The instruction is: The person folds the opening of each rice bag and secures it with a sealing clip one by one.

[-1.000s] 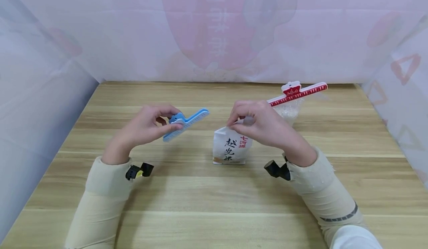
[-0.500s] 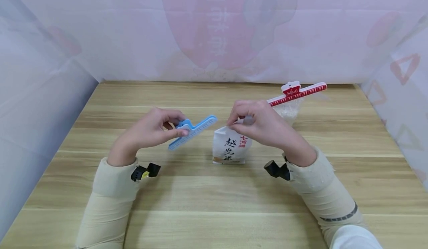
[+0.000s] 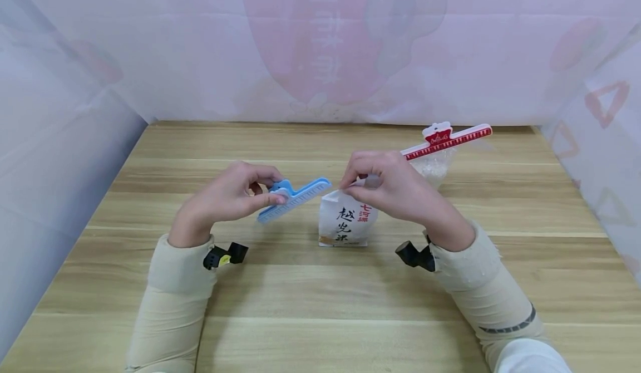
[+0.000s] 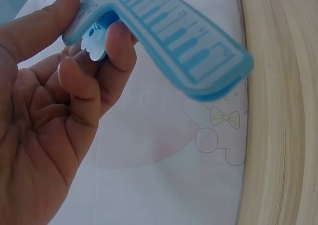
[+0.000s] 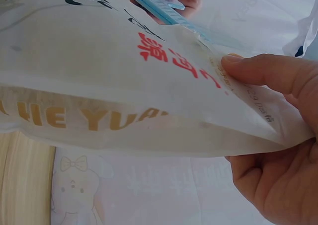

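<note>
Between thumb and fingers my left hand point(image 3: 235, 192) pinches the grip tabs of a long blue bag clip point(image 3: 300, 196), held in the air with its right end near the top of a small white rice bag point(image 3: 333, 220). In the left wrist view the clip point(image 4: 194, 51) shows a piano-key pattern, and the thumb presses one tab. My right hand point(image 3: 393, 186) pinches the upper edge of the bag, which stands upright on the table. Black and red characters mark its front. From the right wrist view, the bag point(image 5: 124, 61) has its top gathered between thumb and fingers.
Behind my right hand stands a clear bag of white grains point(image 3: 433, 167), with a red and white bag clip point(image 3: 445, 141) across its top. The wooden table point(image 3: 320, 300) runs back to a printed white cloth point(image 3: 200, 67), with more cloth at both sides.
My left hand has carried the blue bag clip to the right and slightly toward me, closer to the rice bag's top. The right hand and the rice bag have stayed in place.
</note>
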`<action>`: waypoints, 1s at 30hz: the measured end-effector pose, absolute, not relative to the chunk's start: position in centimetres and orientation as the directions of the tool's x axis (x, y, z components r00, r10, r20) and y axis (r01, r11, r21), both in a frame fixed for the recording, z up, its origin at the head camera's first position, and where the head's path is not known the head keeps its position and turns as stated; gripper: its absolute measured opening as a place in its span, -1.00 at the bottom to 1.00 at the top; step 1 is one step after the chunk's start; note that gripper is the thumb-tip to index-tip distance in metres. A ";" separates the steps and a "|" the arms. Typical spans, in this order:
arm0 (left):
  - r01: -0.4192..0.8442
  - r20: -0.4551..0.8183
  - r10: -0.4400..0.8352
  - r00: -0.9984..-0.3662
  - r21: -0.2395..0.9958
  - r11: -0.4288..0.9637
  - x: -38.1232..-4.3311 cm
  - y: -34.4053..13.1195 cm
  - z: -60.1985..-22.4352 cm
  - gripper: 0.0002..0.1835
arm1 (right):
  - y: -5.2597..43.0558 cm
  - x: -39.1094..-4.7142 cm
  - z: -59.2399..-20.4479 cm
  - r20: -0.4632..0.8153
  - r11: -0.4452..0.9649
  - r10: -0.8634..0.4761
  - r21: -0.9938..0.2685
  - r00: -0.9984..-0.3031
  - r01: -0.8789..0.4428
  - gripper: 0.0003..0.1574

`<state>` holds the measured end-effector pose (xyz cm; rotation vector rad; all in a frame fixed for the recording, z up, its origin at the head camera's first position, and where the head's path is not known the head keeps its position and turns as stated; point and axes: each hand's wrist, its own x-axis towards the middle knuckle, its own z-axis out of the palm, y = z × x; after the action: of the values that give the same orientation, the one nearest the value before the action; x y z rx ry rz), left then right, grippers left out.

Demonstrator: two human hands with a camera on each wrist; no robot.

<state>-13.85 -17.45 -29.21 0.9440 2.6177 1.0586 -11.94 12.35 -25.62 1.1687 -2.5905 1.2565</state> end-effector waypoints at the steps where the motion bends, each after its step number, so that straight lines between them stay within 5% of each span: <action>1: 0.499 0.085 0.613 -0.786 0.673 0.547 -13.8 -17.4 -29.2 -0.85 | 12.4 -11.9 -25.6 0.335 0.389 -0.613 -0.661 -0.716 -0.642 -0.84; 30: 0.603 0.195 0.647 -0.737 0.621 0.500 -13.2 -16.5 -29.5 -0.87 | 12.2 -11.9 -25.7 0.338 0.402 -0.600 -0.656 -0.725 -0.639 -0.86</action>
<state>-13.25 -16.54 -29.54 1.1127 2.6657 1.0652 -11.92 12.23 -25.74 1.1458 -2.5899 1.2449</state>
